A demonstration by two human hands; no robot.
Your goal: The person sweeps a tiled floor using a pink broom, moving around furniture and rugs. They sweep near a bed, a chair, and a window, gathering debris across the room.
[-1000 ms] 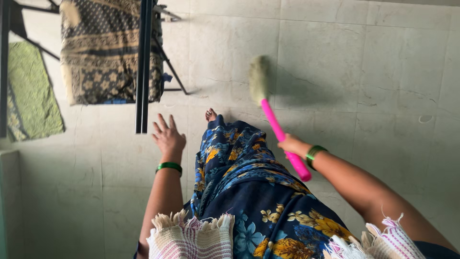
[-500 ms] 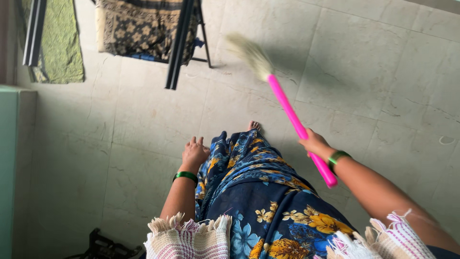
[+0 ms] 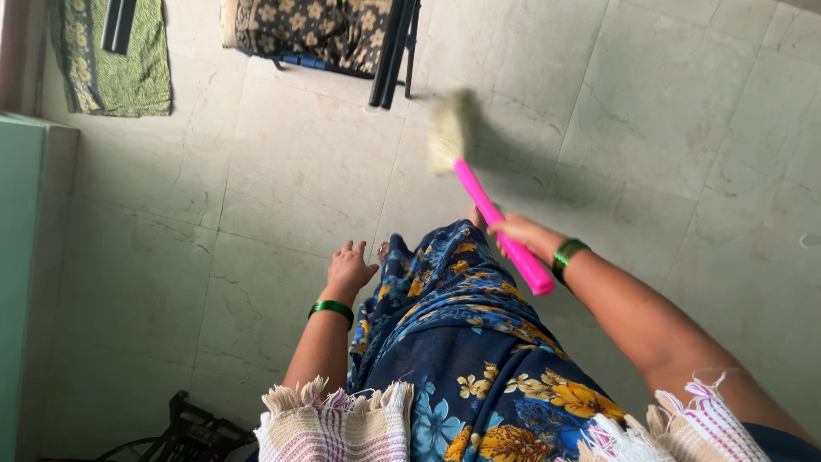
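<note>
**tilefan:** Bristles on that broom [image 3: 492,208] are basically a pale smear, too blurred to see where they meet the floor [image 3: 684,154]. The pink handle is sharp enough though. The right hand [image 3: 519,233] has its grip clenched around it, near the lower end, with the brush end pointing away from the person, up toward the dark folding stand [image 3: 392,51].

**mop_and_go:** Yeah, and the left hand [image 3: 349,272] is holding nothing, fingers loosely spread, hanging just beside the blue floral skirt [image 3: 462,342]. Green bangle [image 3: 332,309] on that wrist, another on the right one. Feet are mostly hidden under the skirt; I think toes peek out at its far edge, but can't say for sure.

**tilefan:** Lots is cut off. The patterned cloth [image 3: 308,30] draped at the top runs out of the picture, same with the green cloth [image 3: 111,60] top left. The dark thing [image 3: 192,428] at the bottom edge, maybe a crate, I can't make out.

**mop_and_go:** Floor is big pale stone-look tiles with thin joints, a bit veined. There's a light green wall or cabinet side [image 3: 21,282] down the left edge. The fringed white-and-pink shawl [image 3: 342,423] covers both shoulders at the bottom.
</note>
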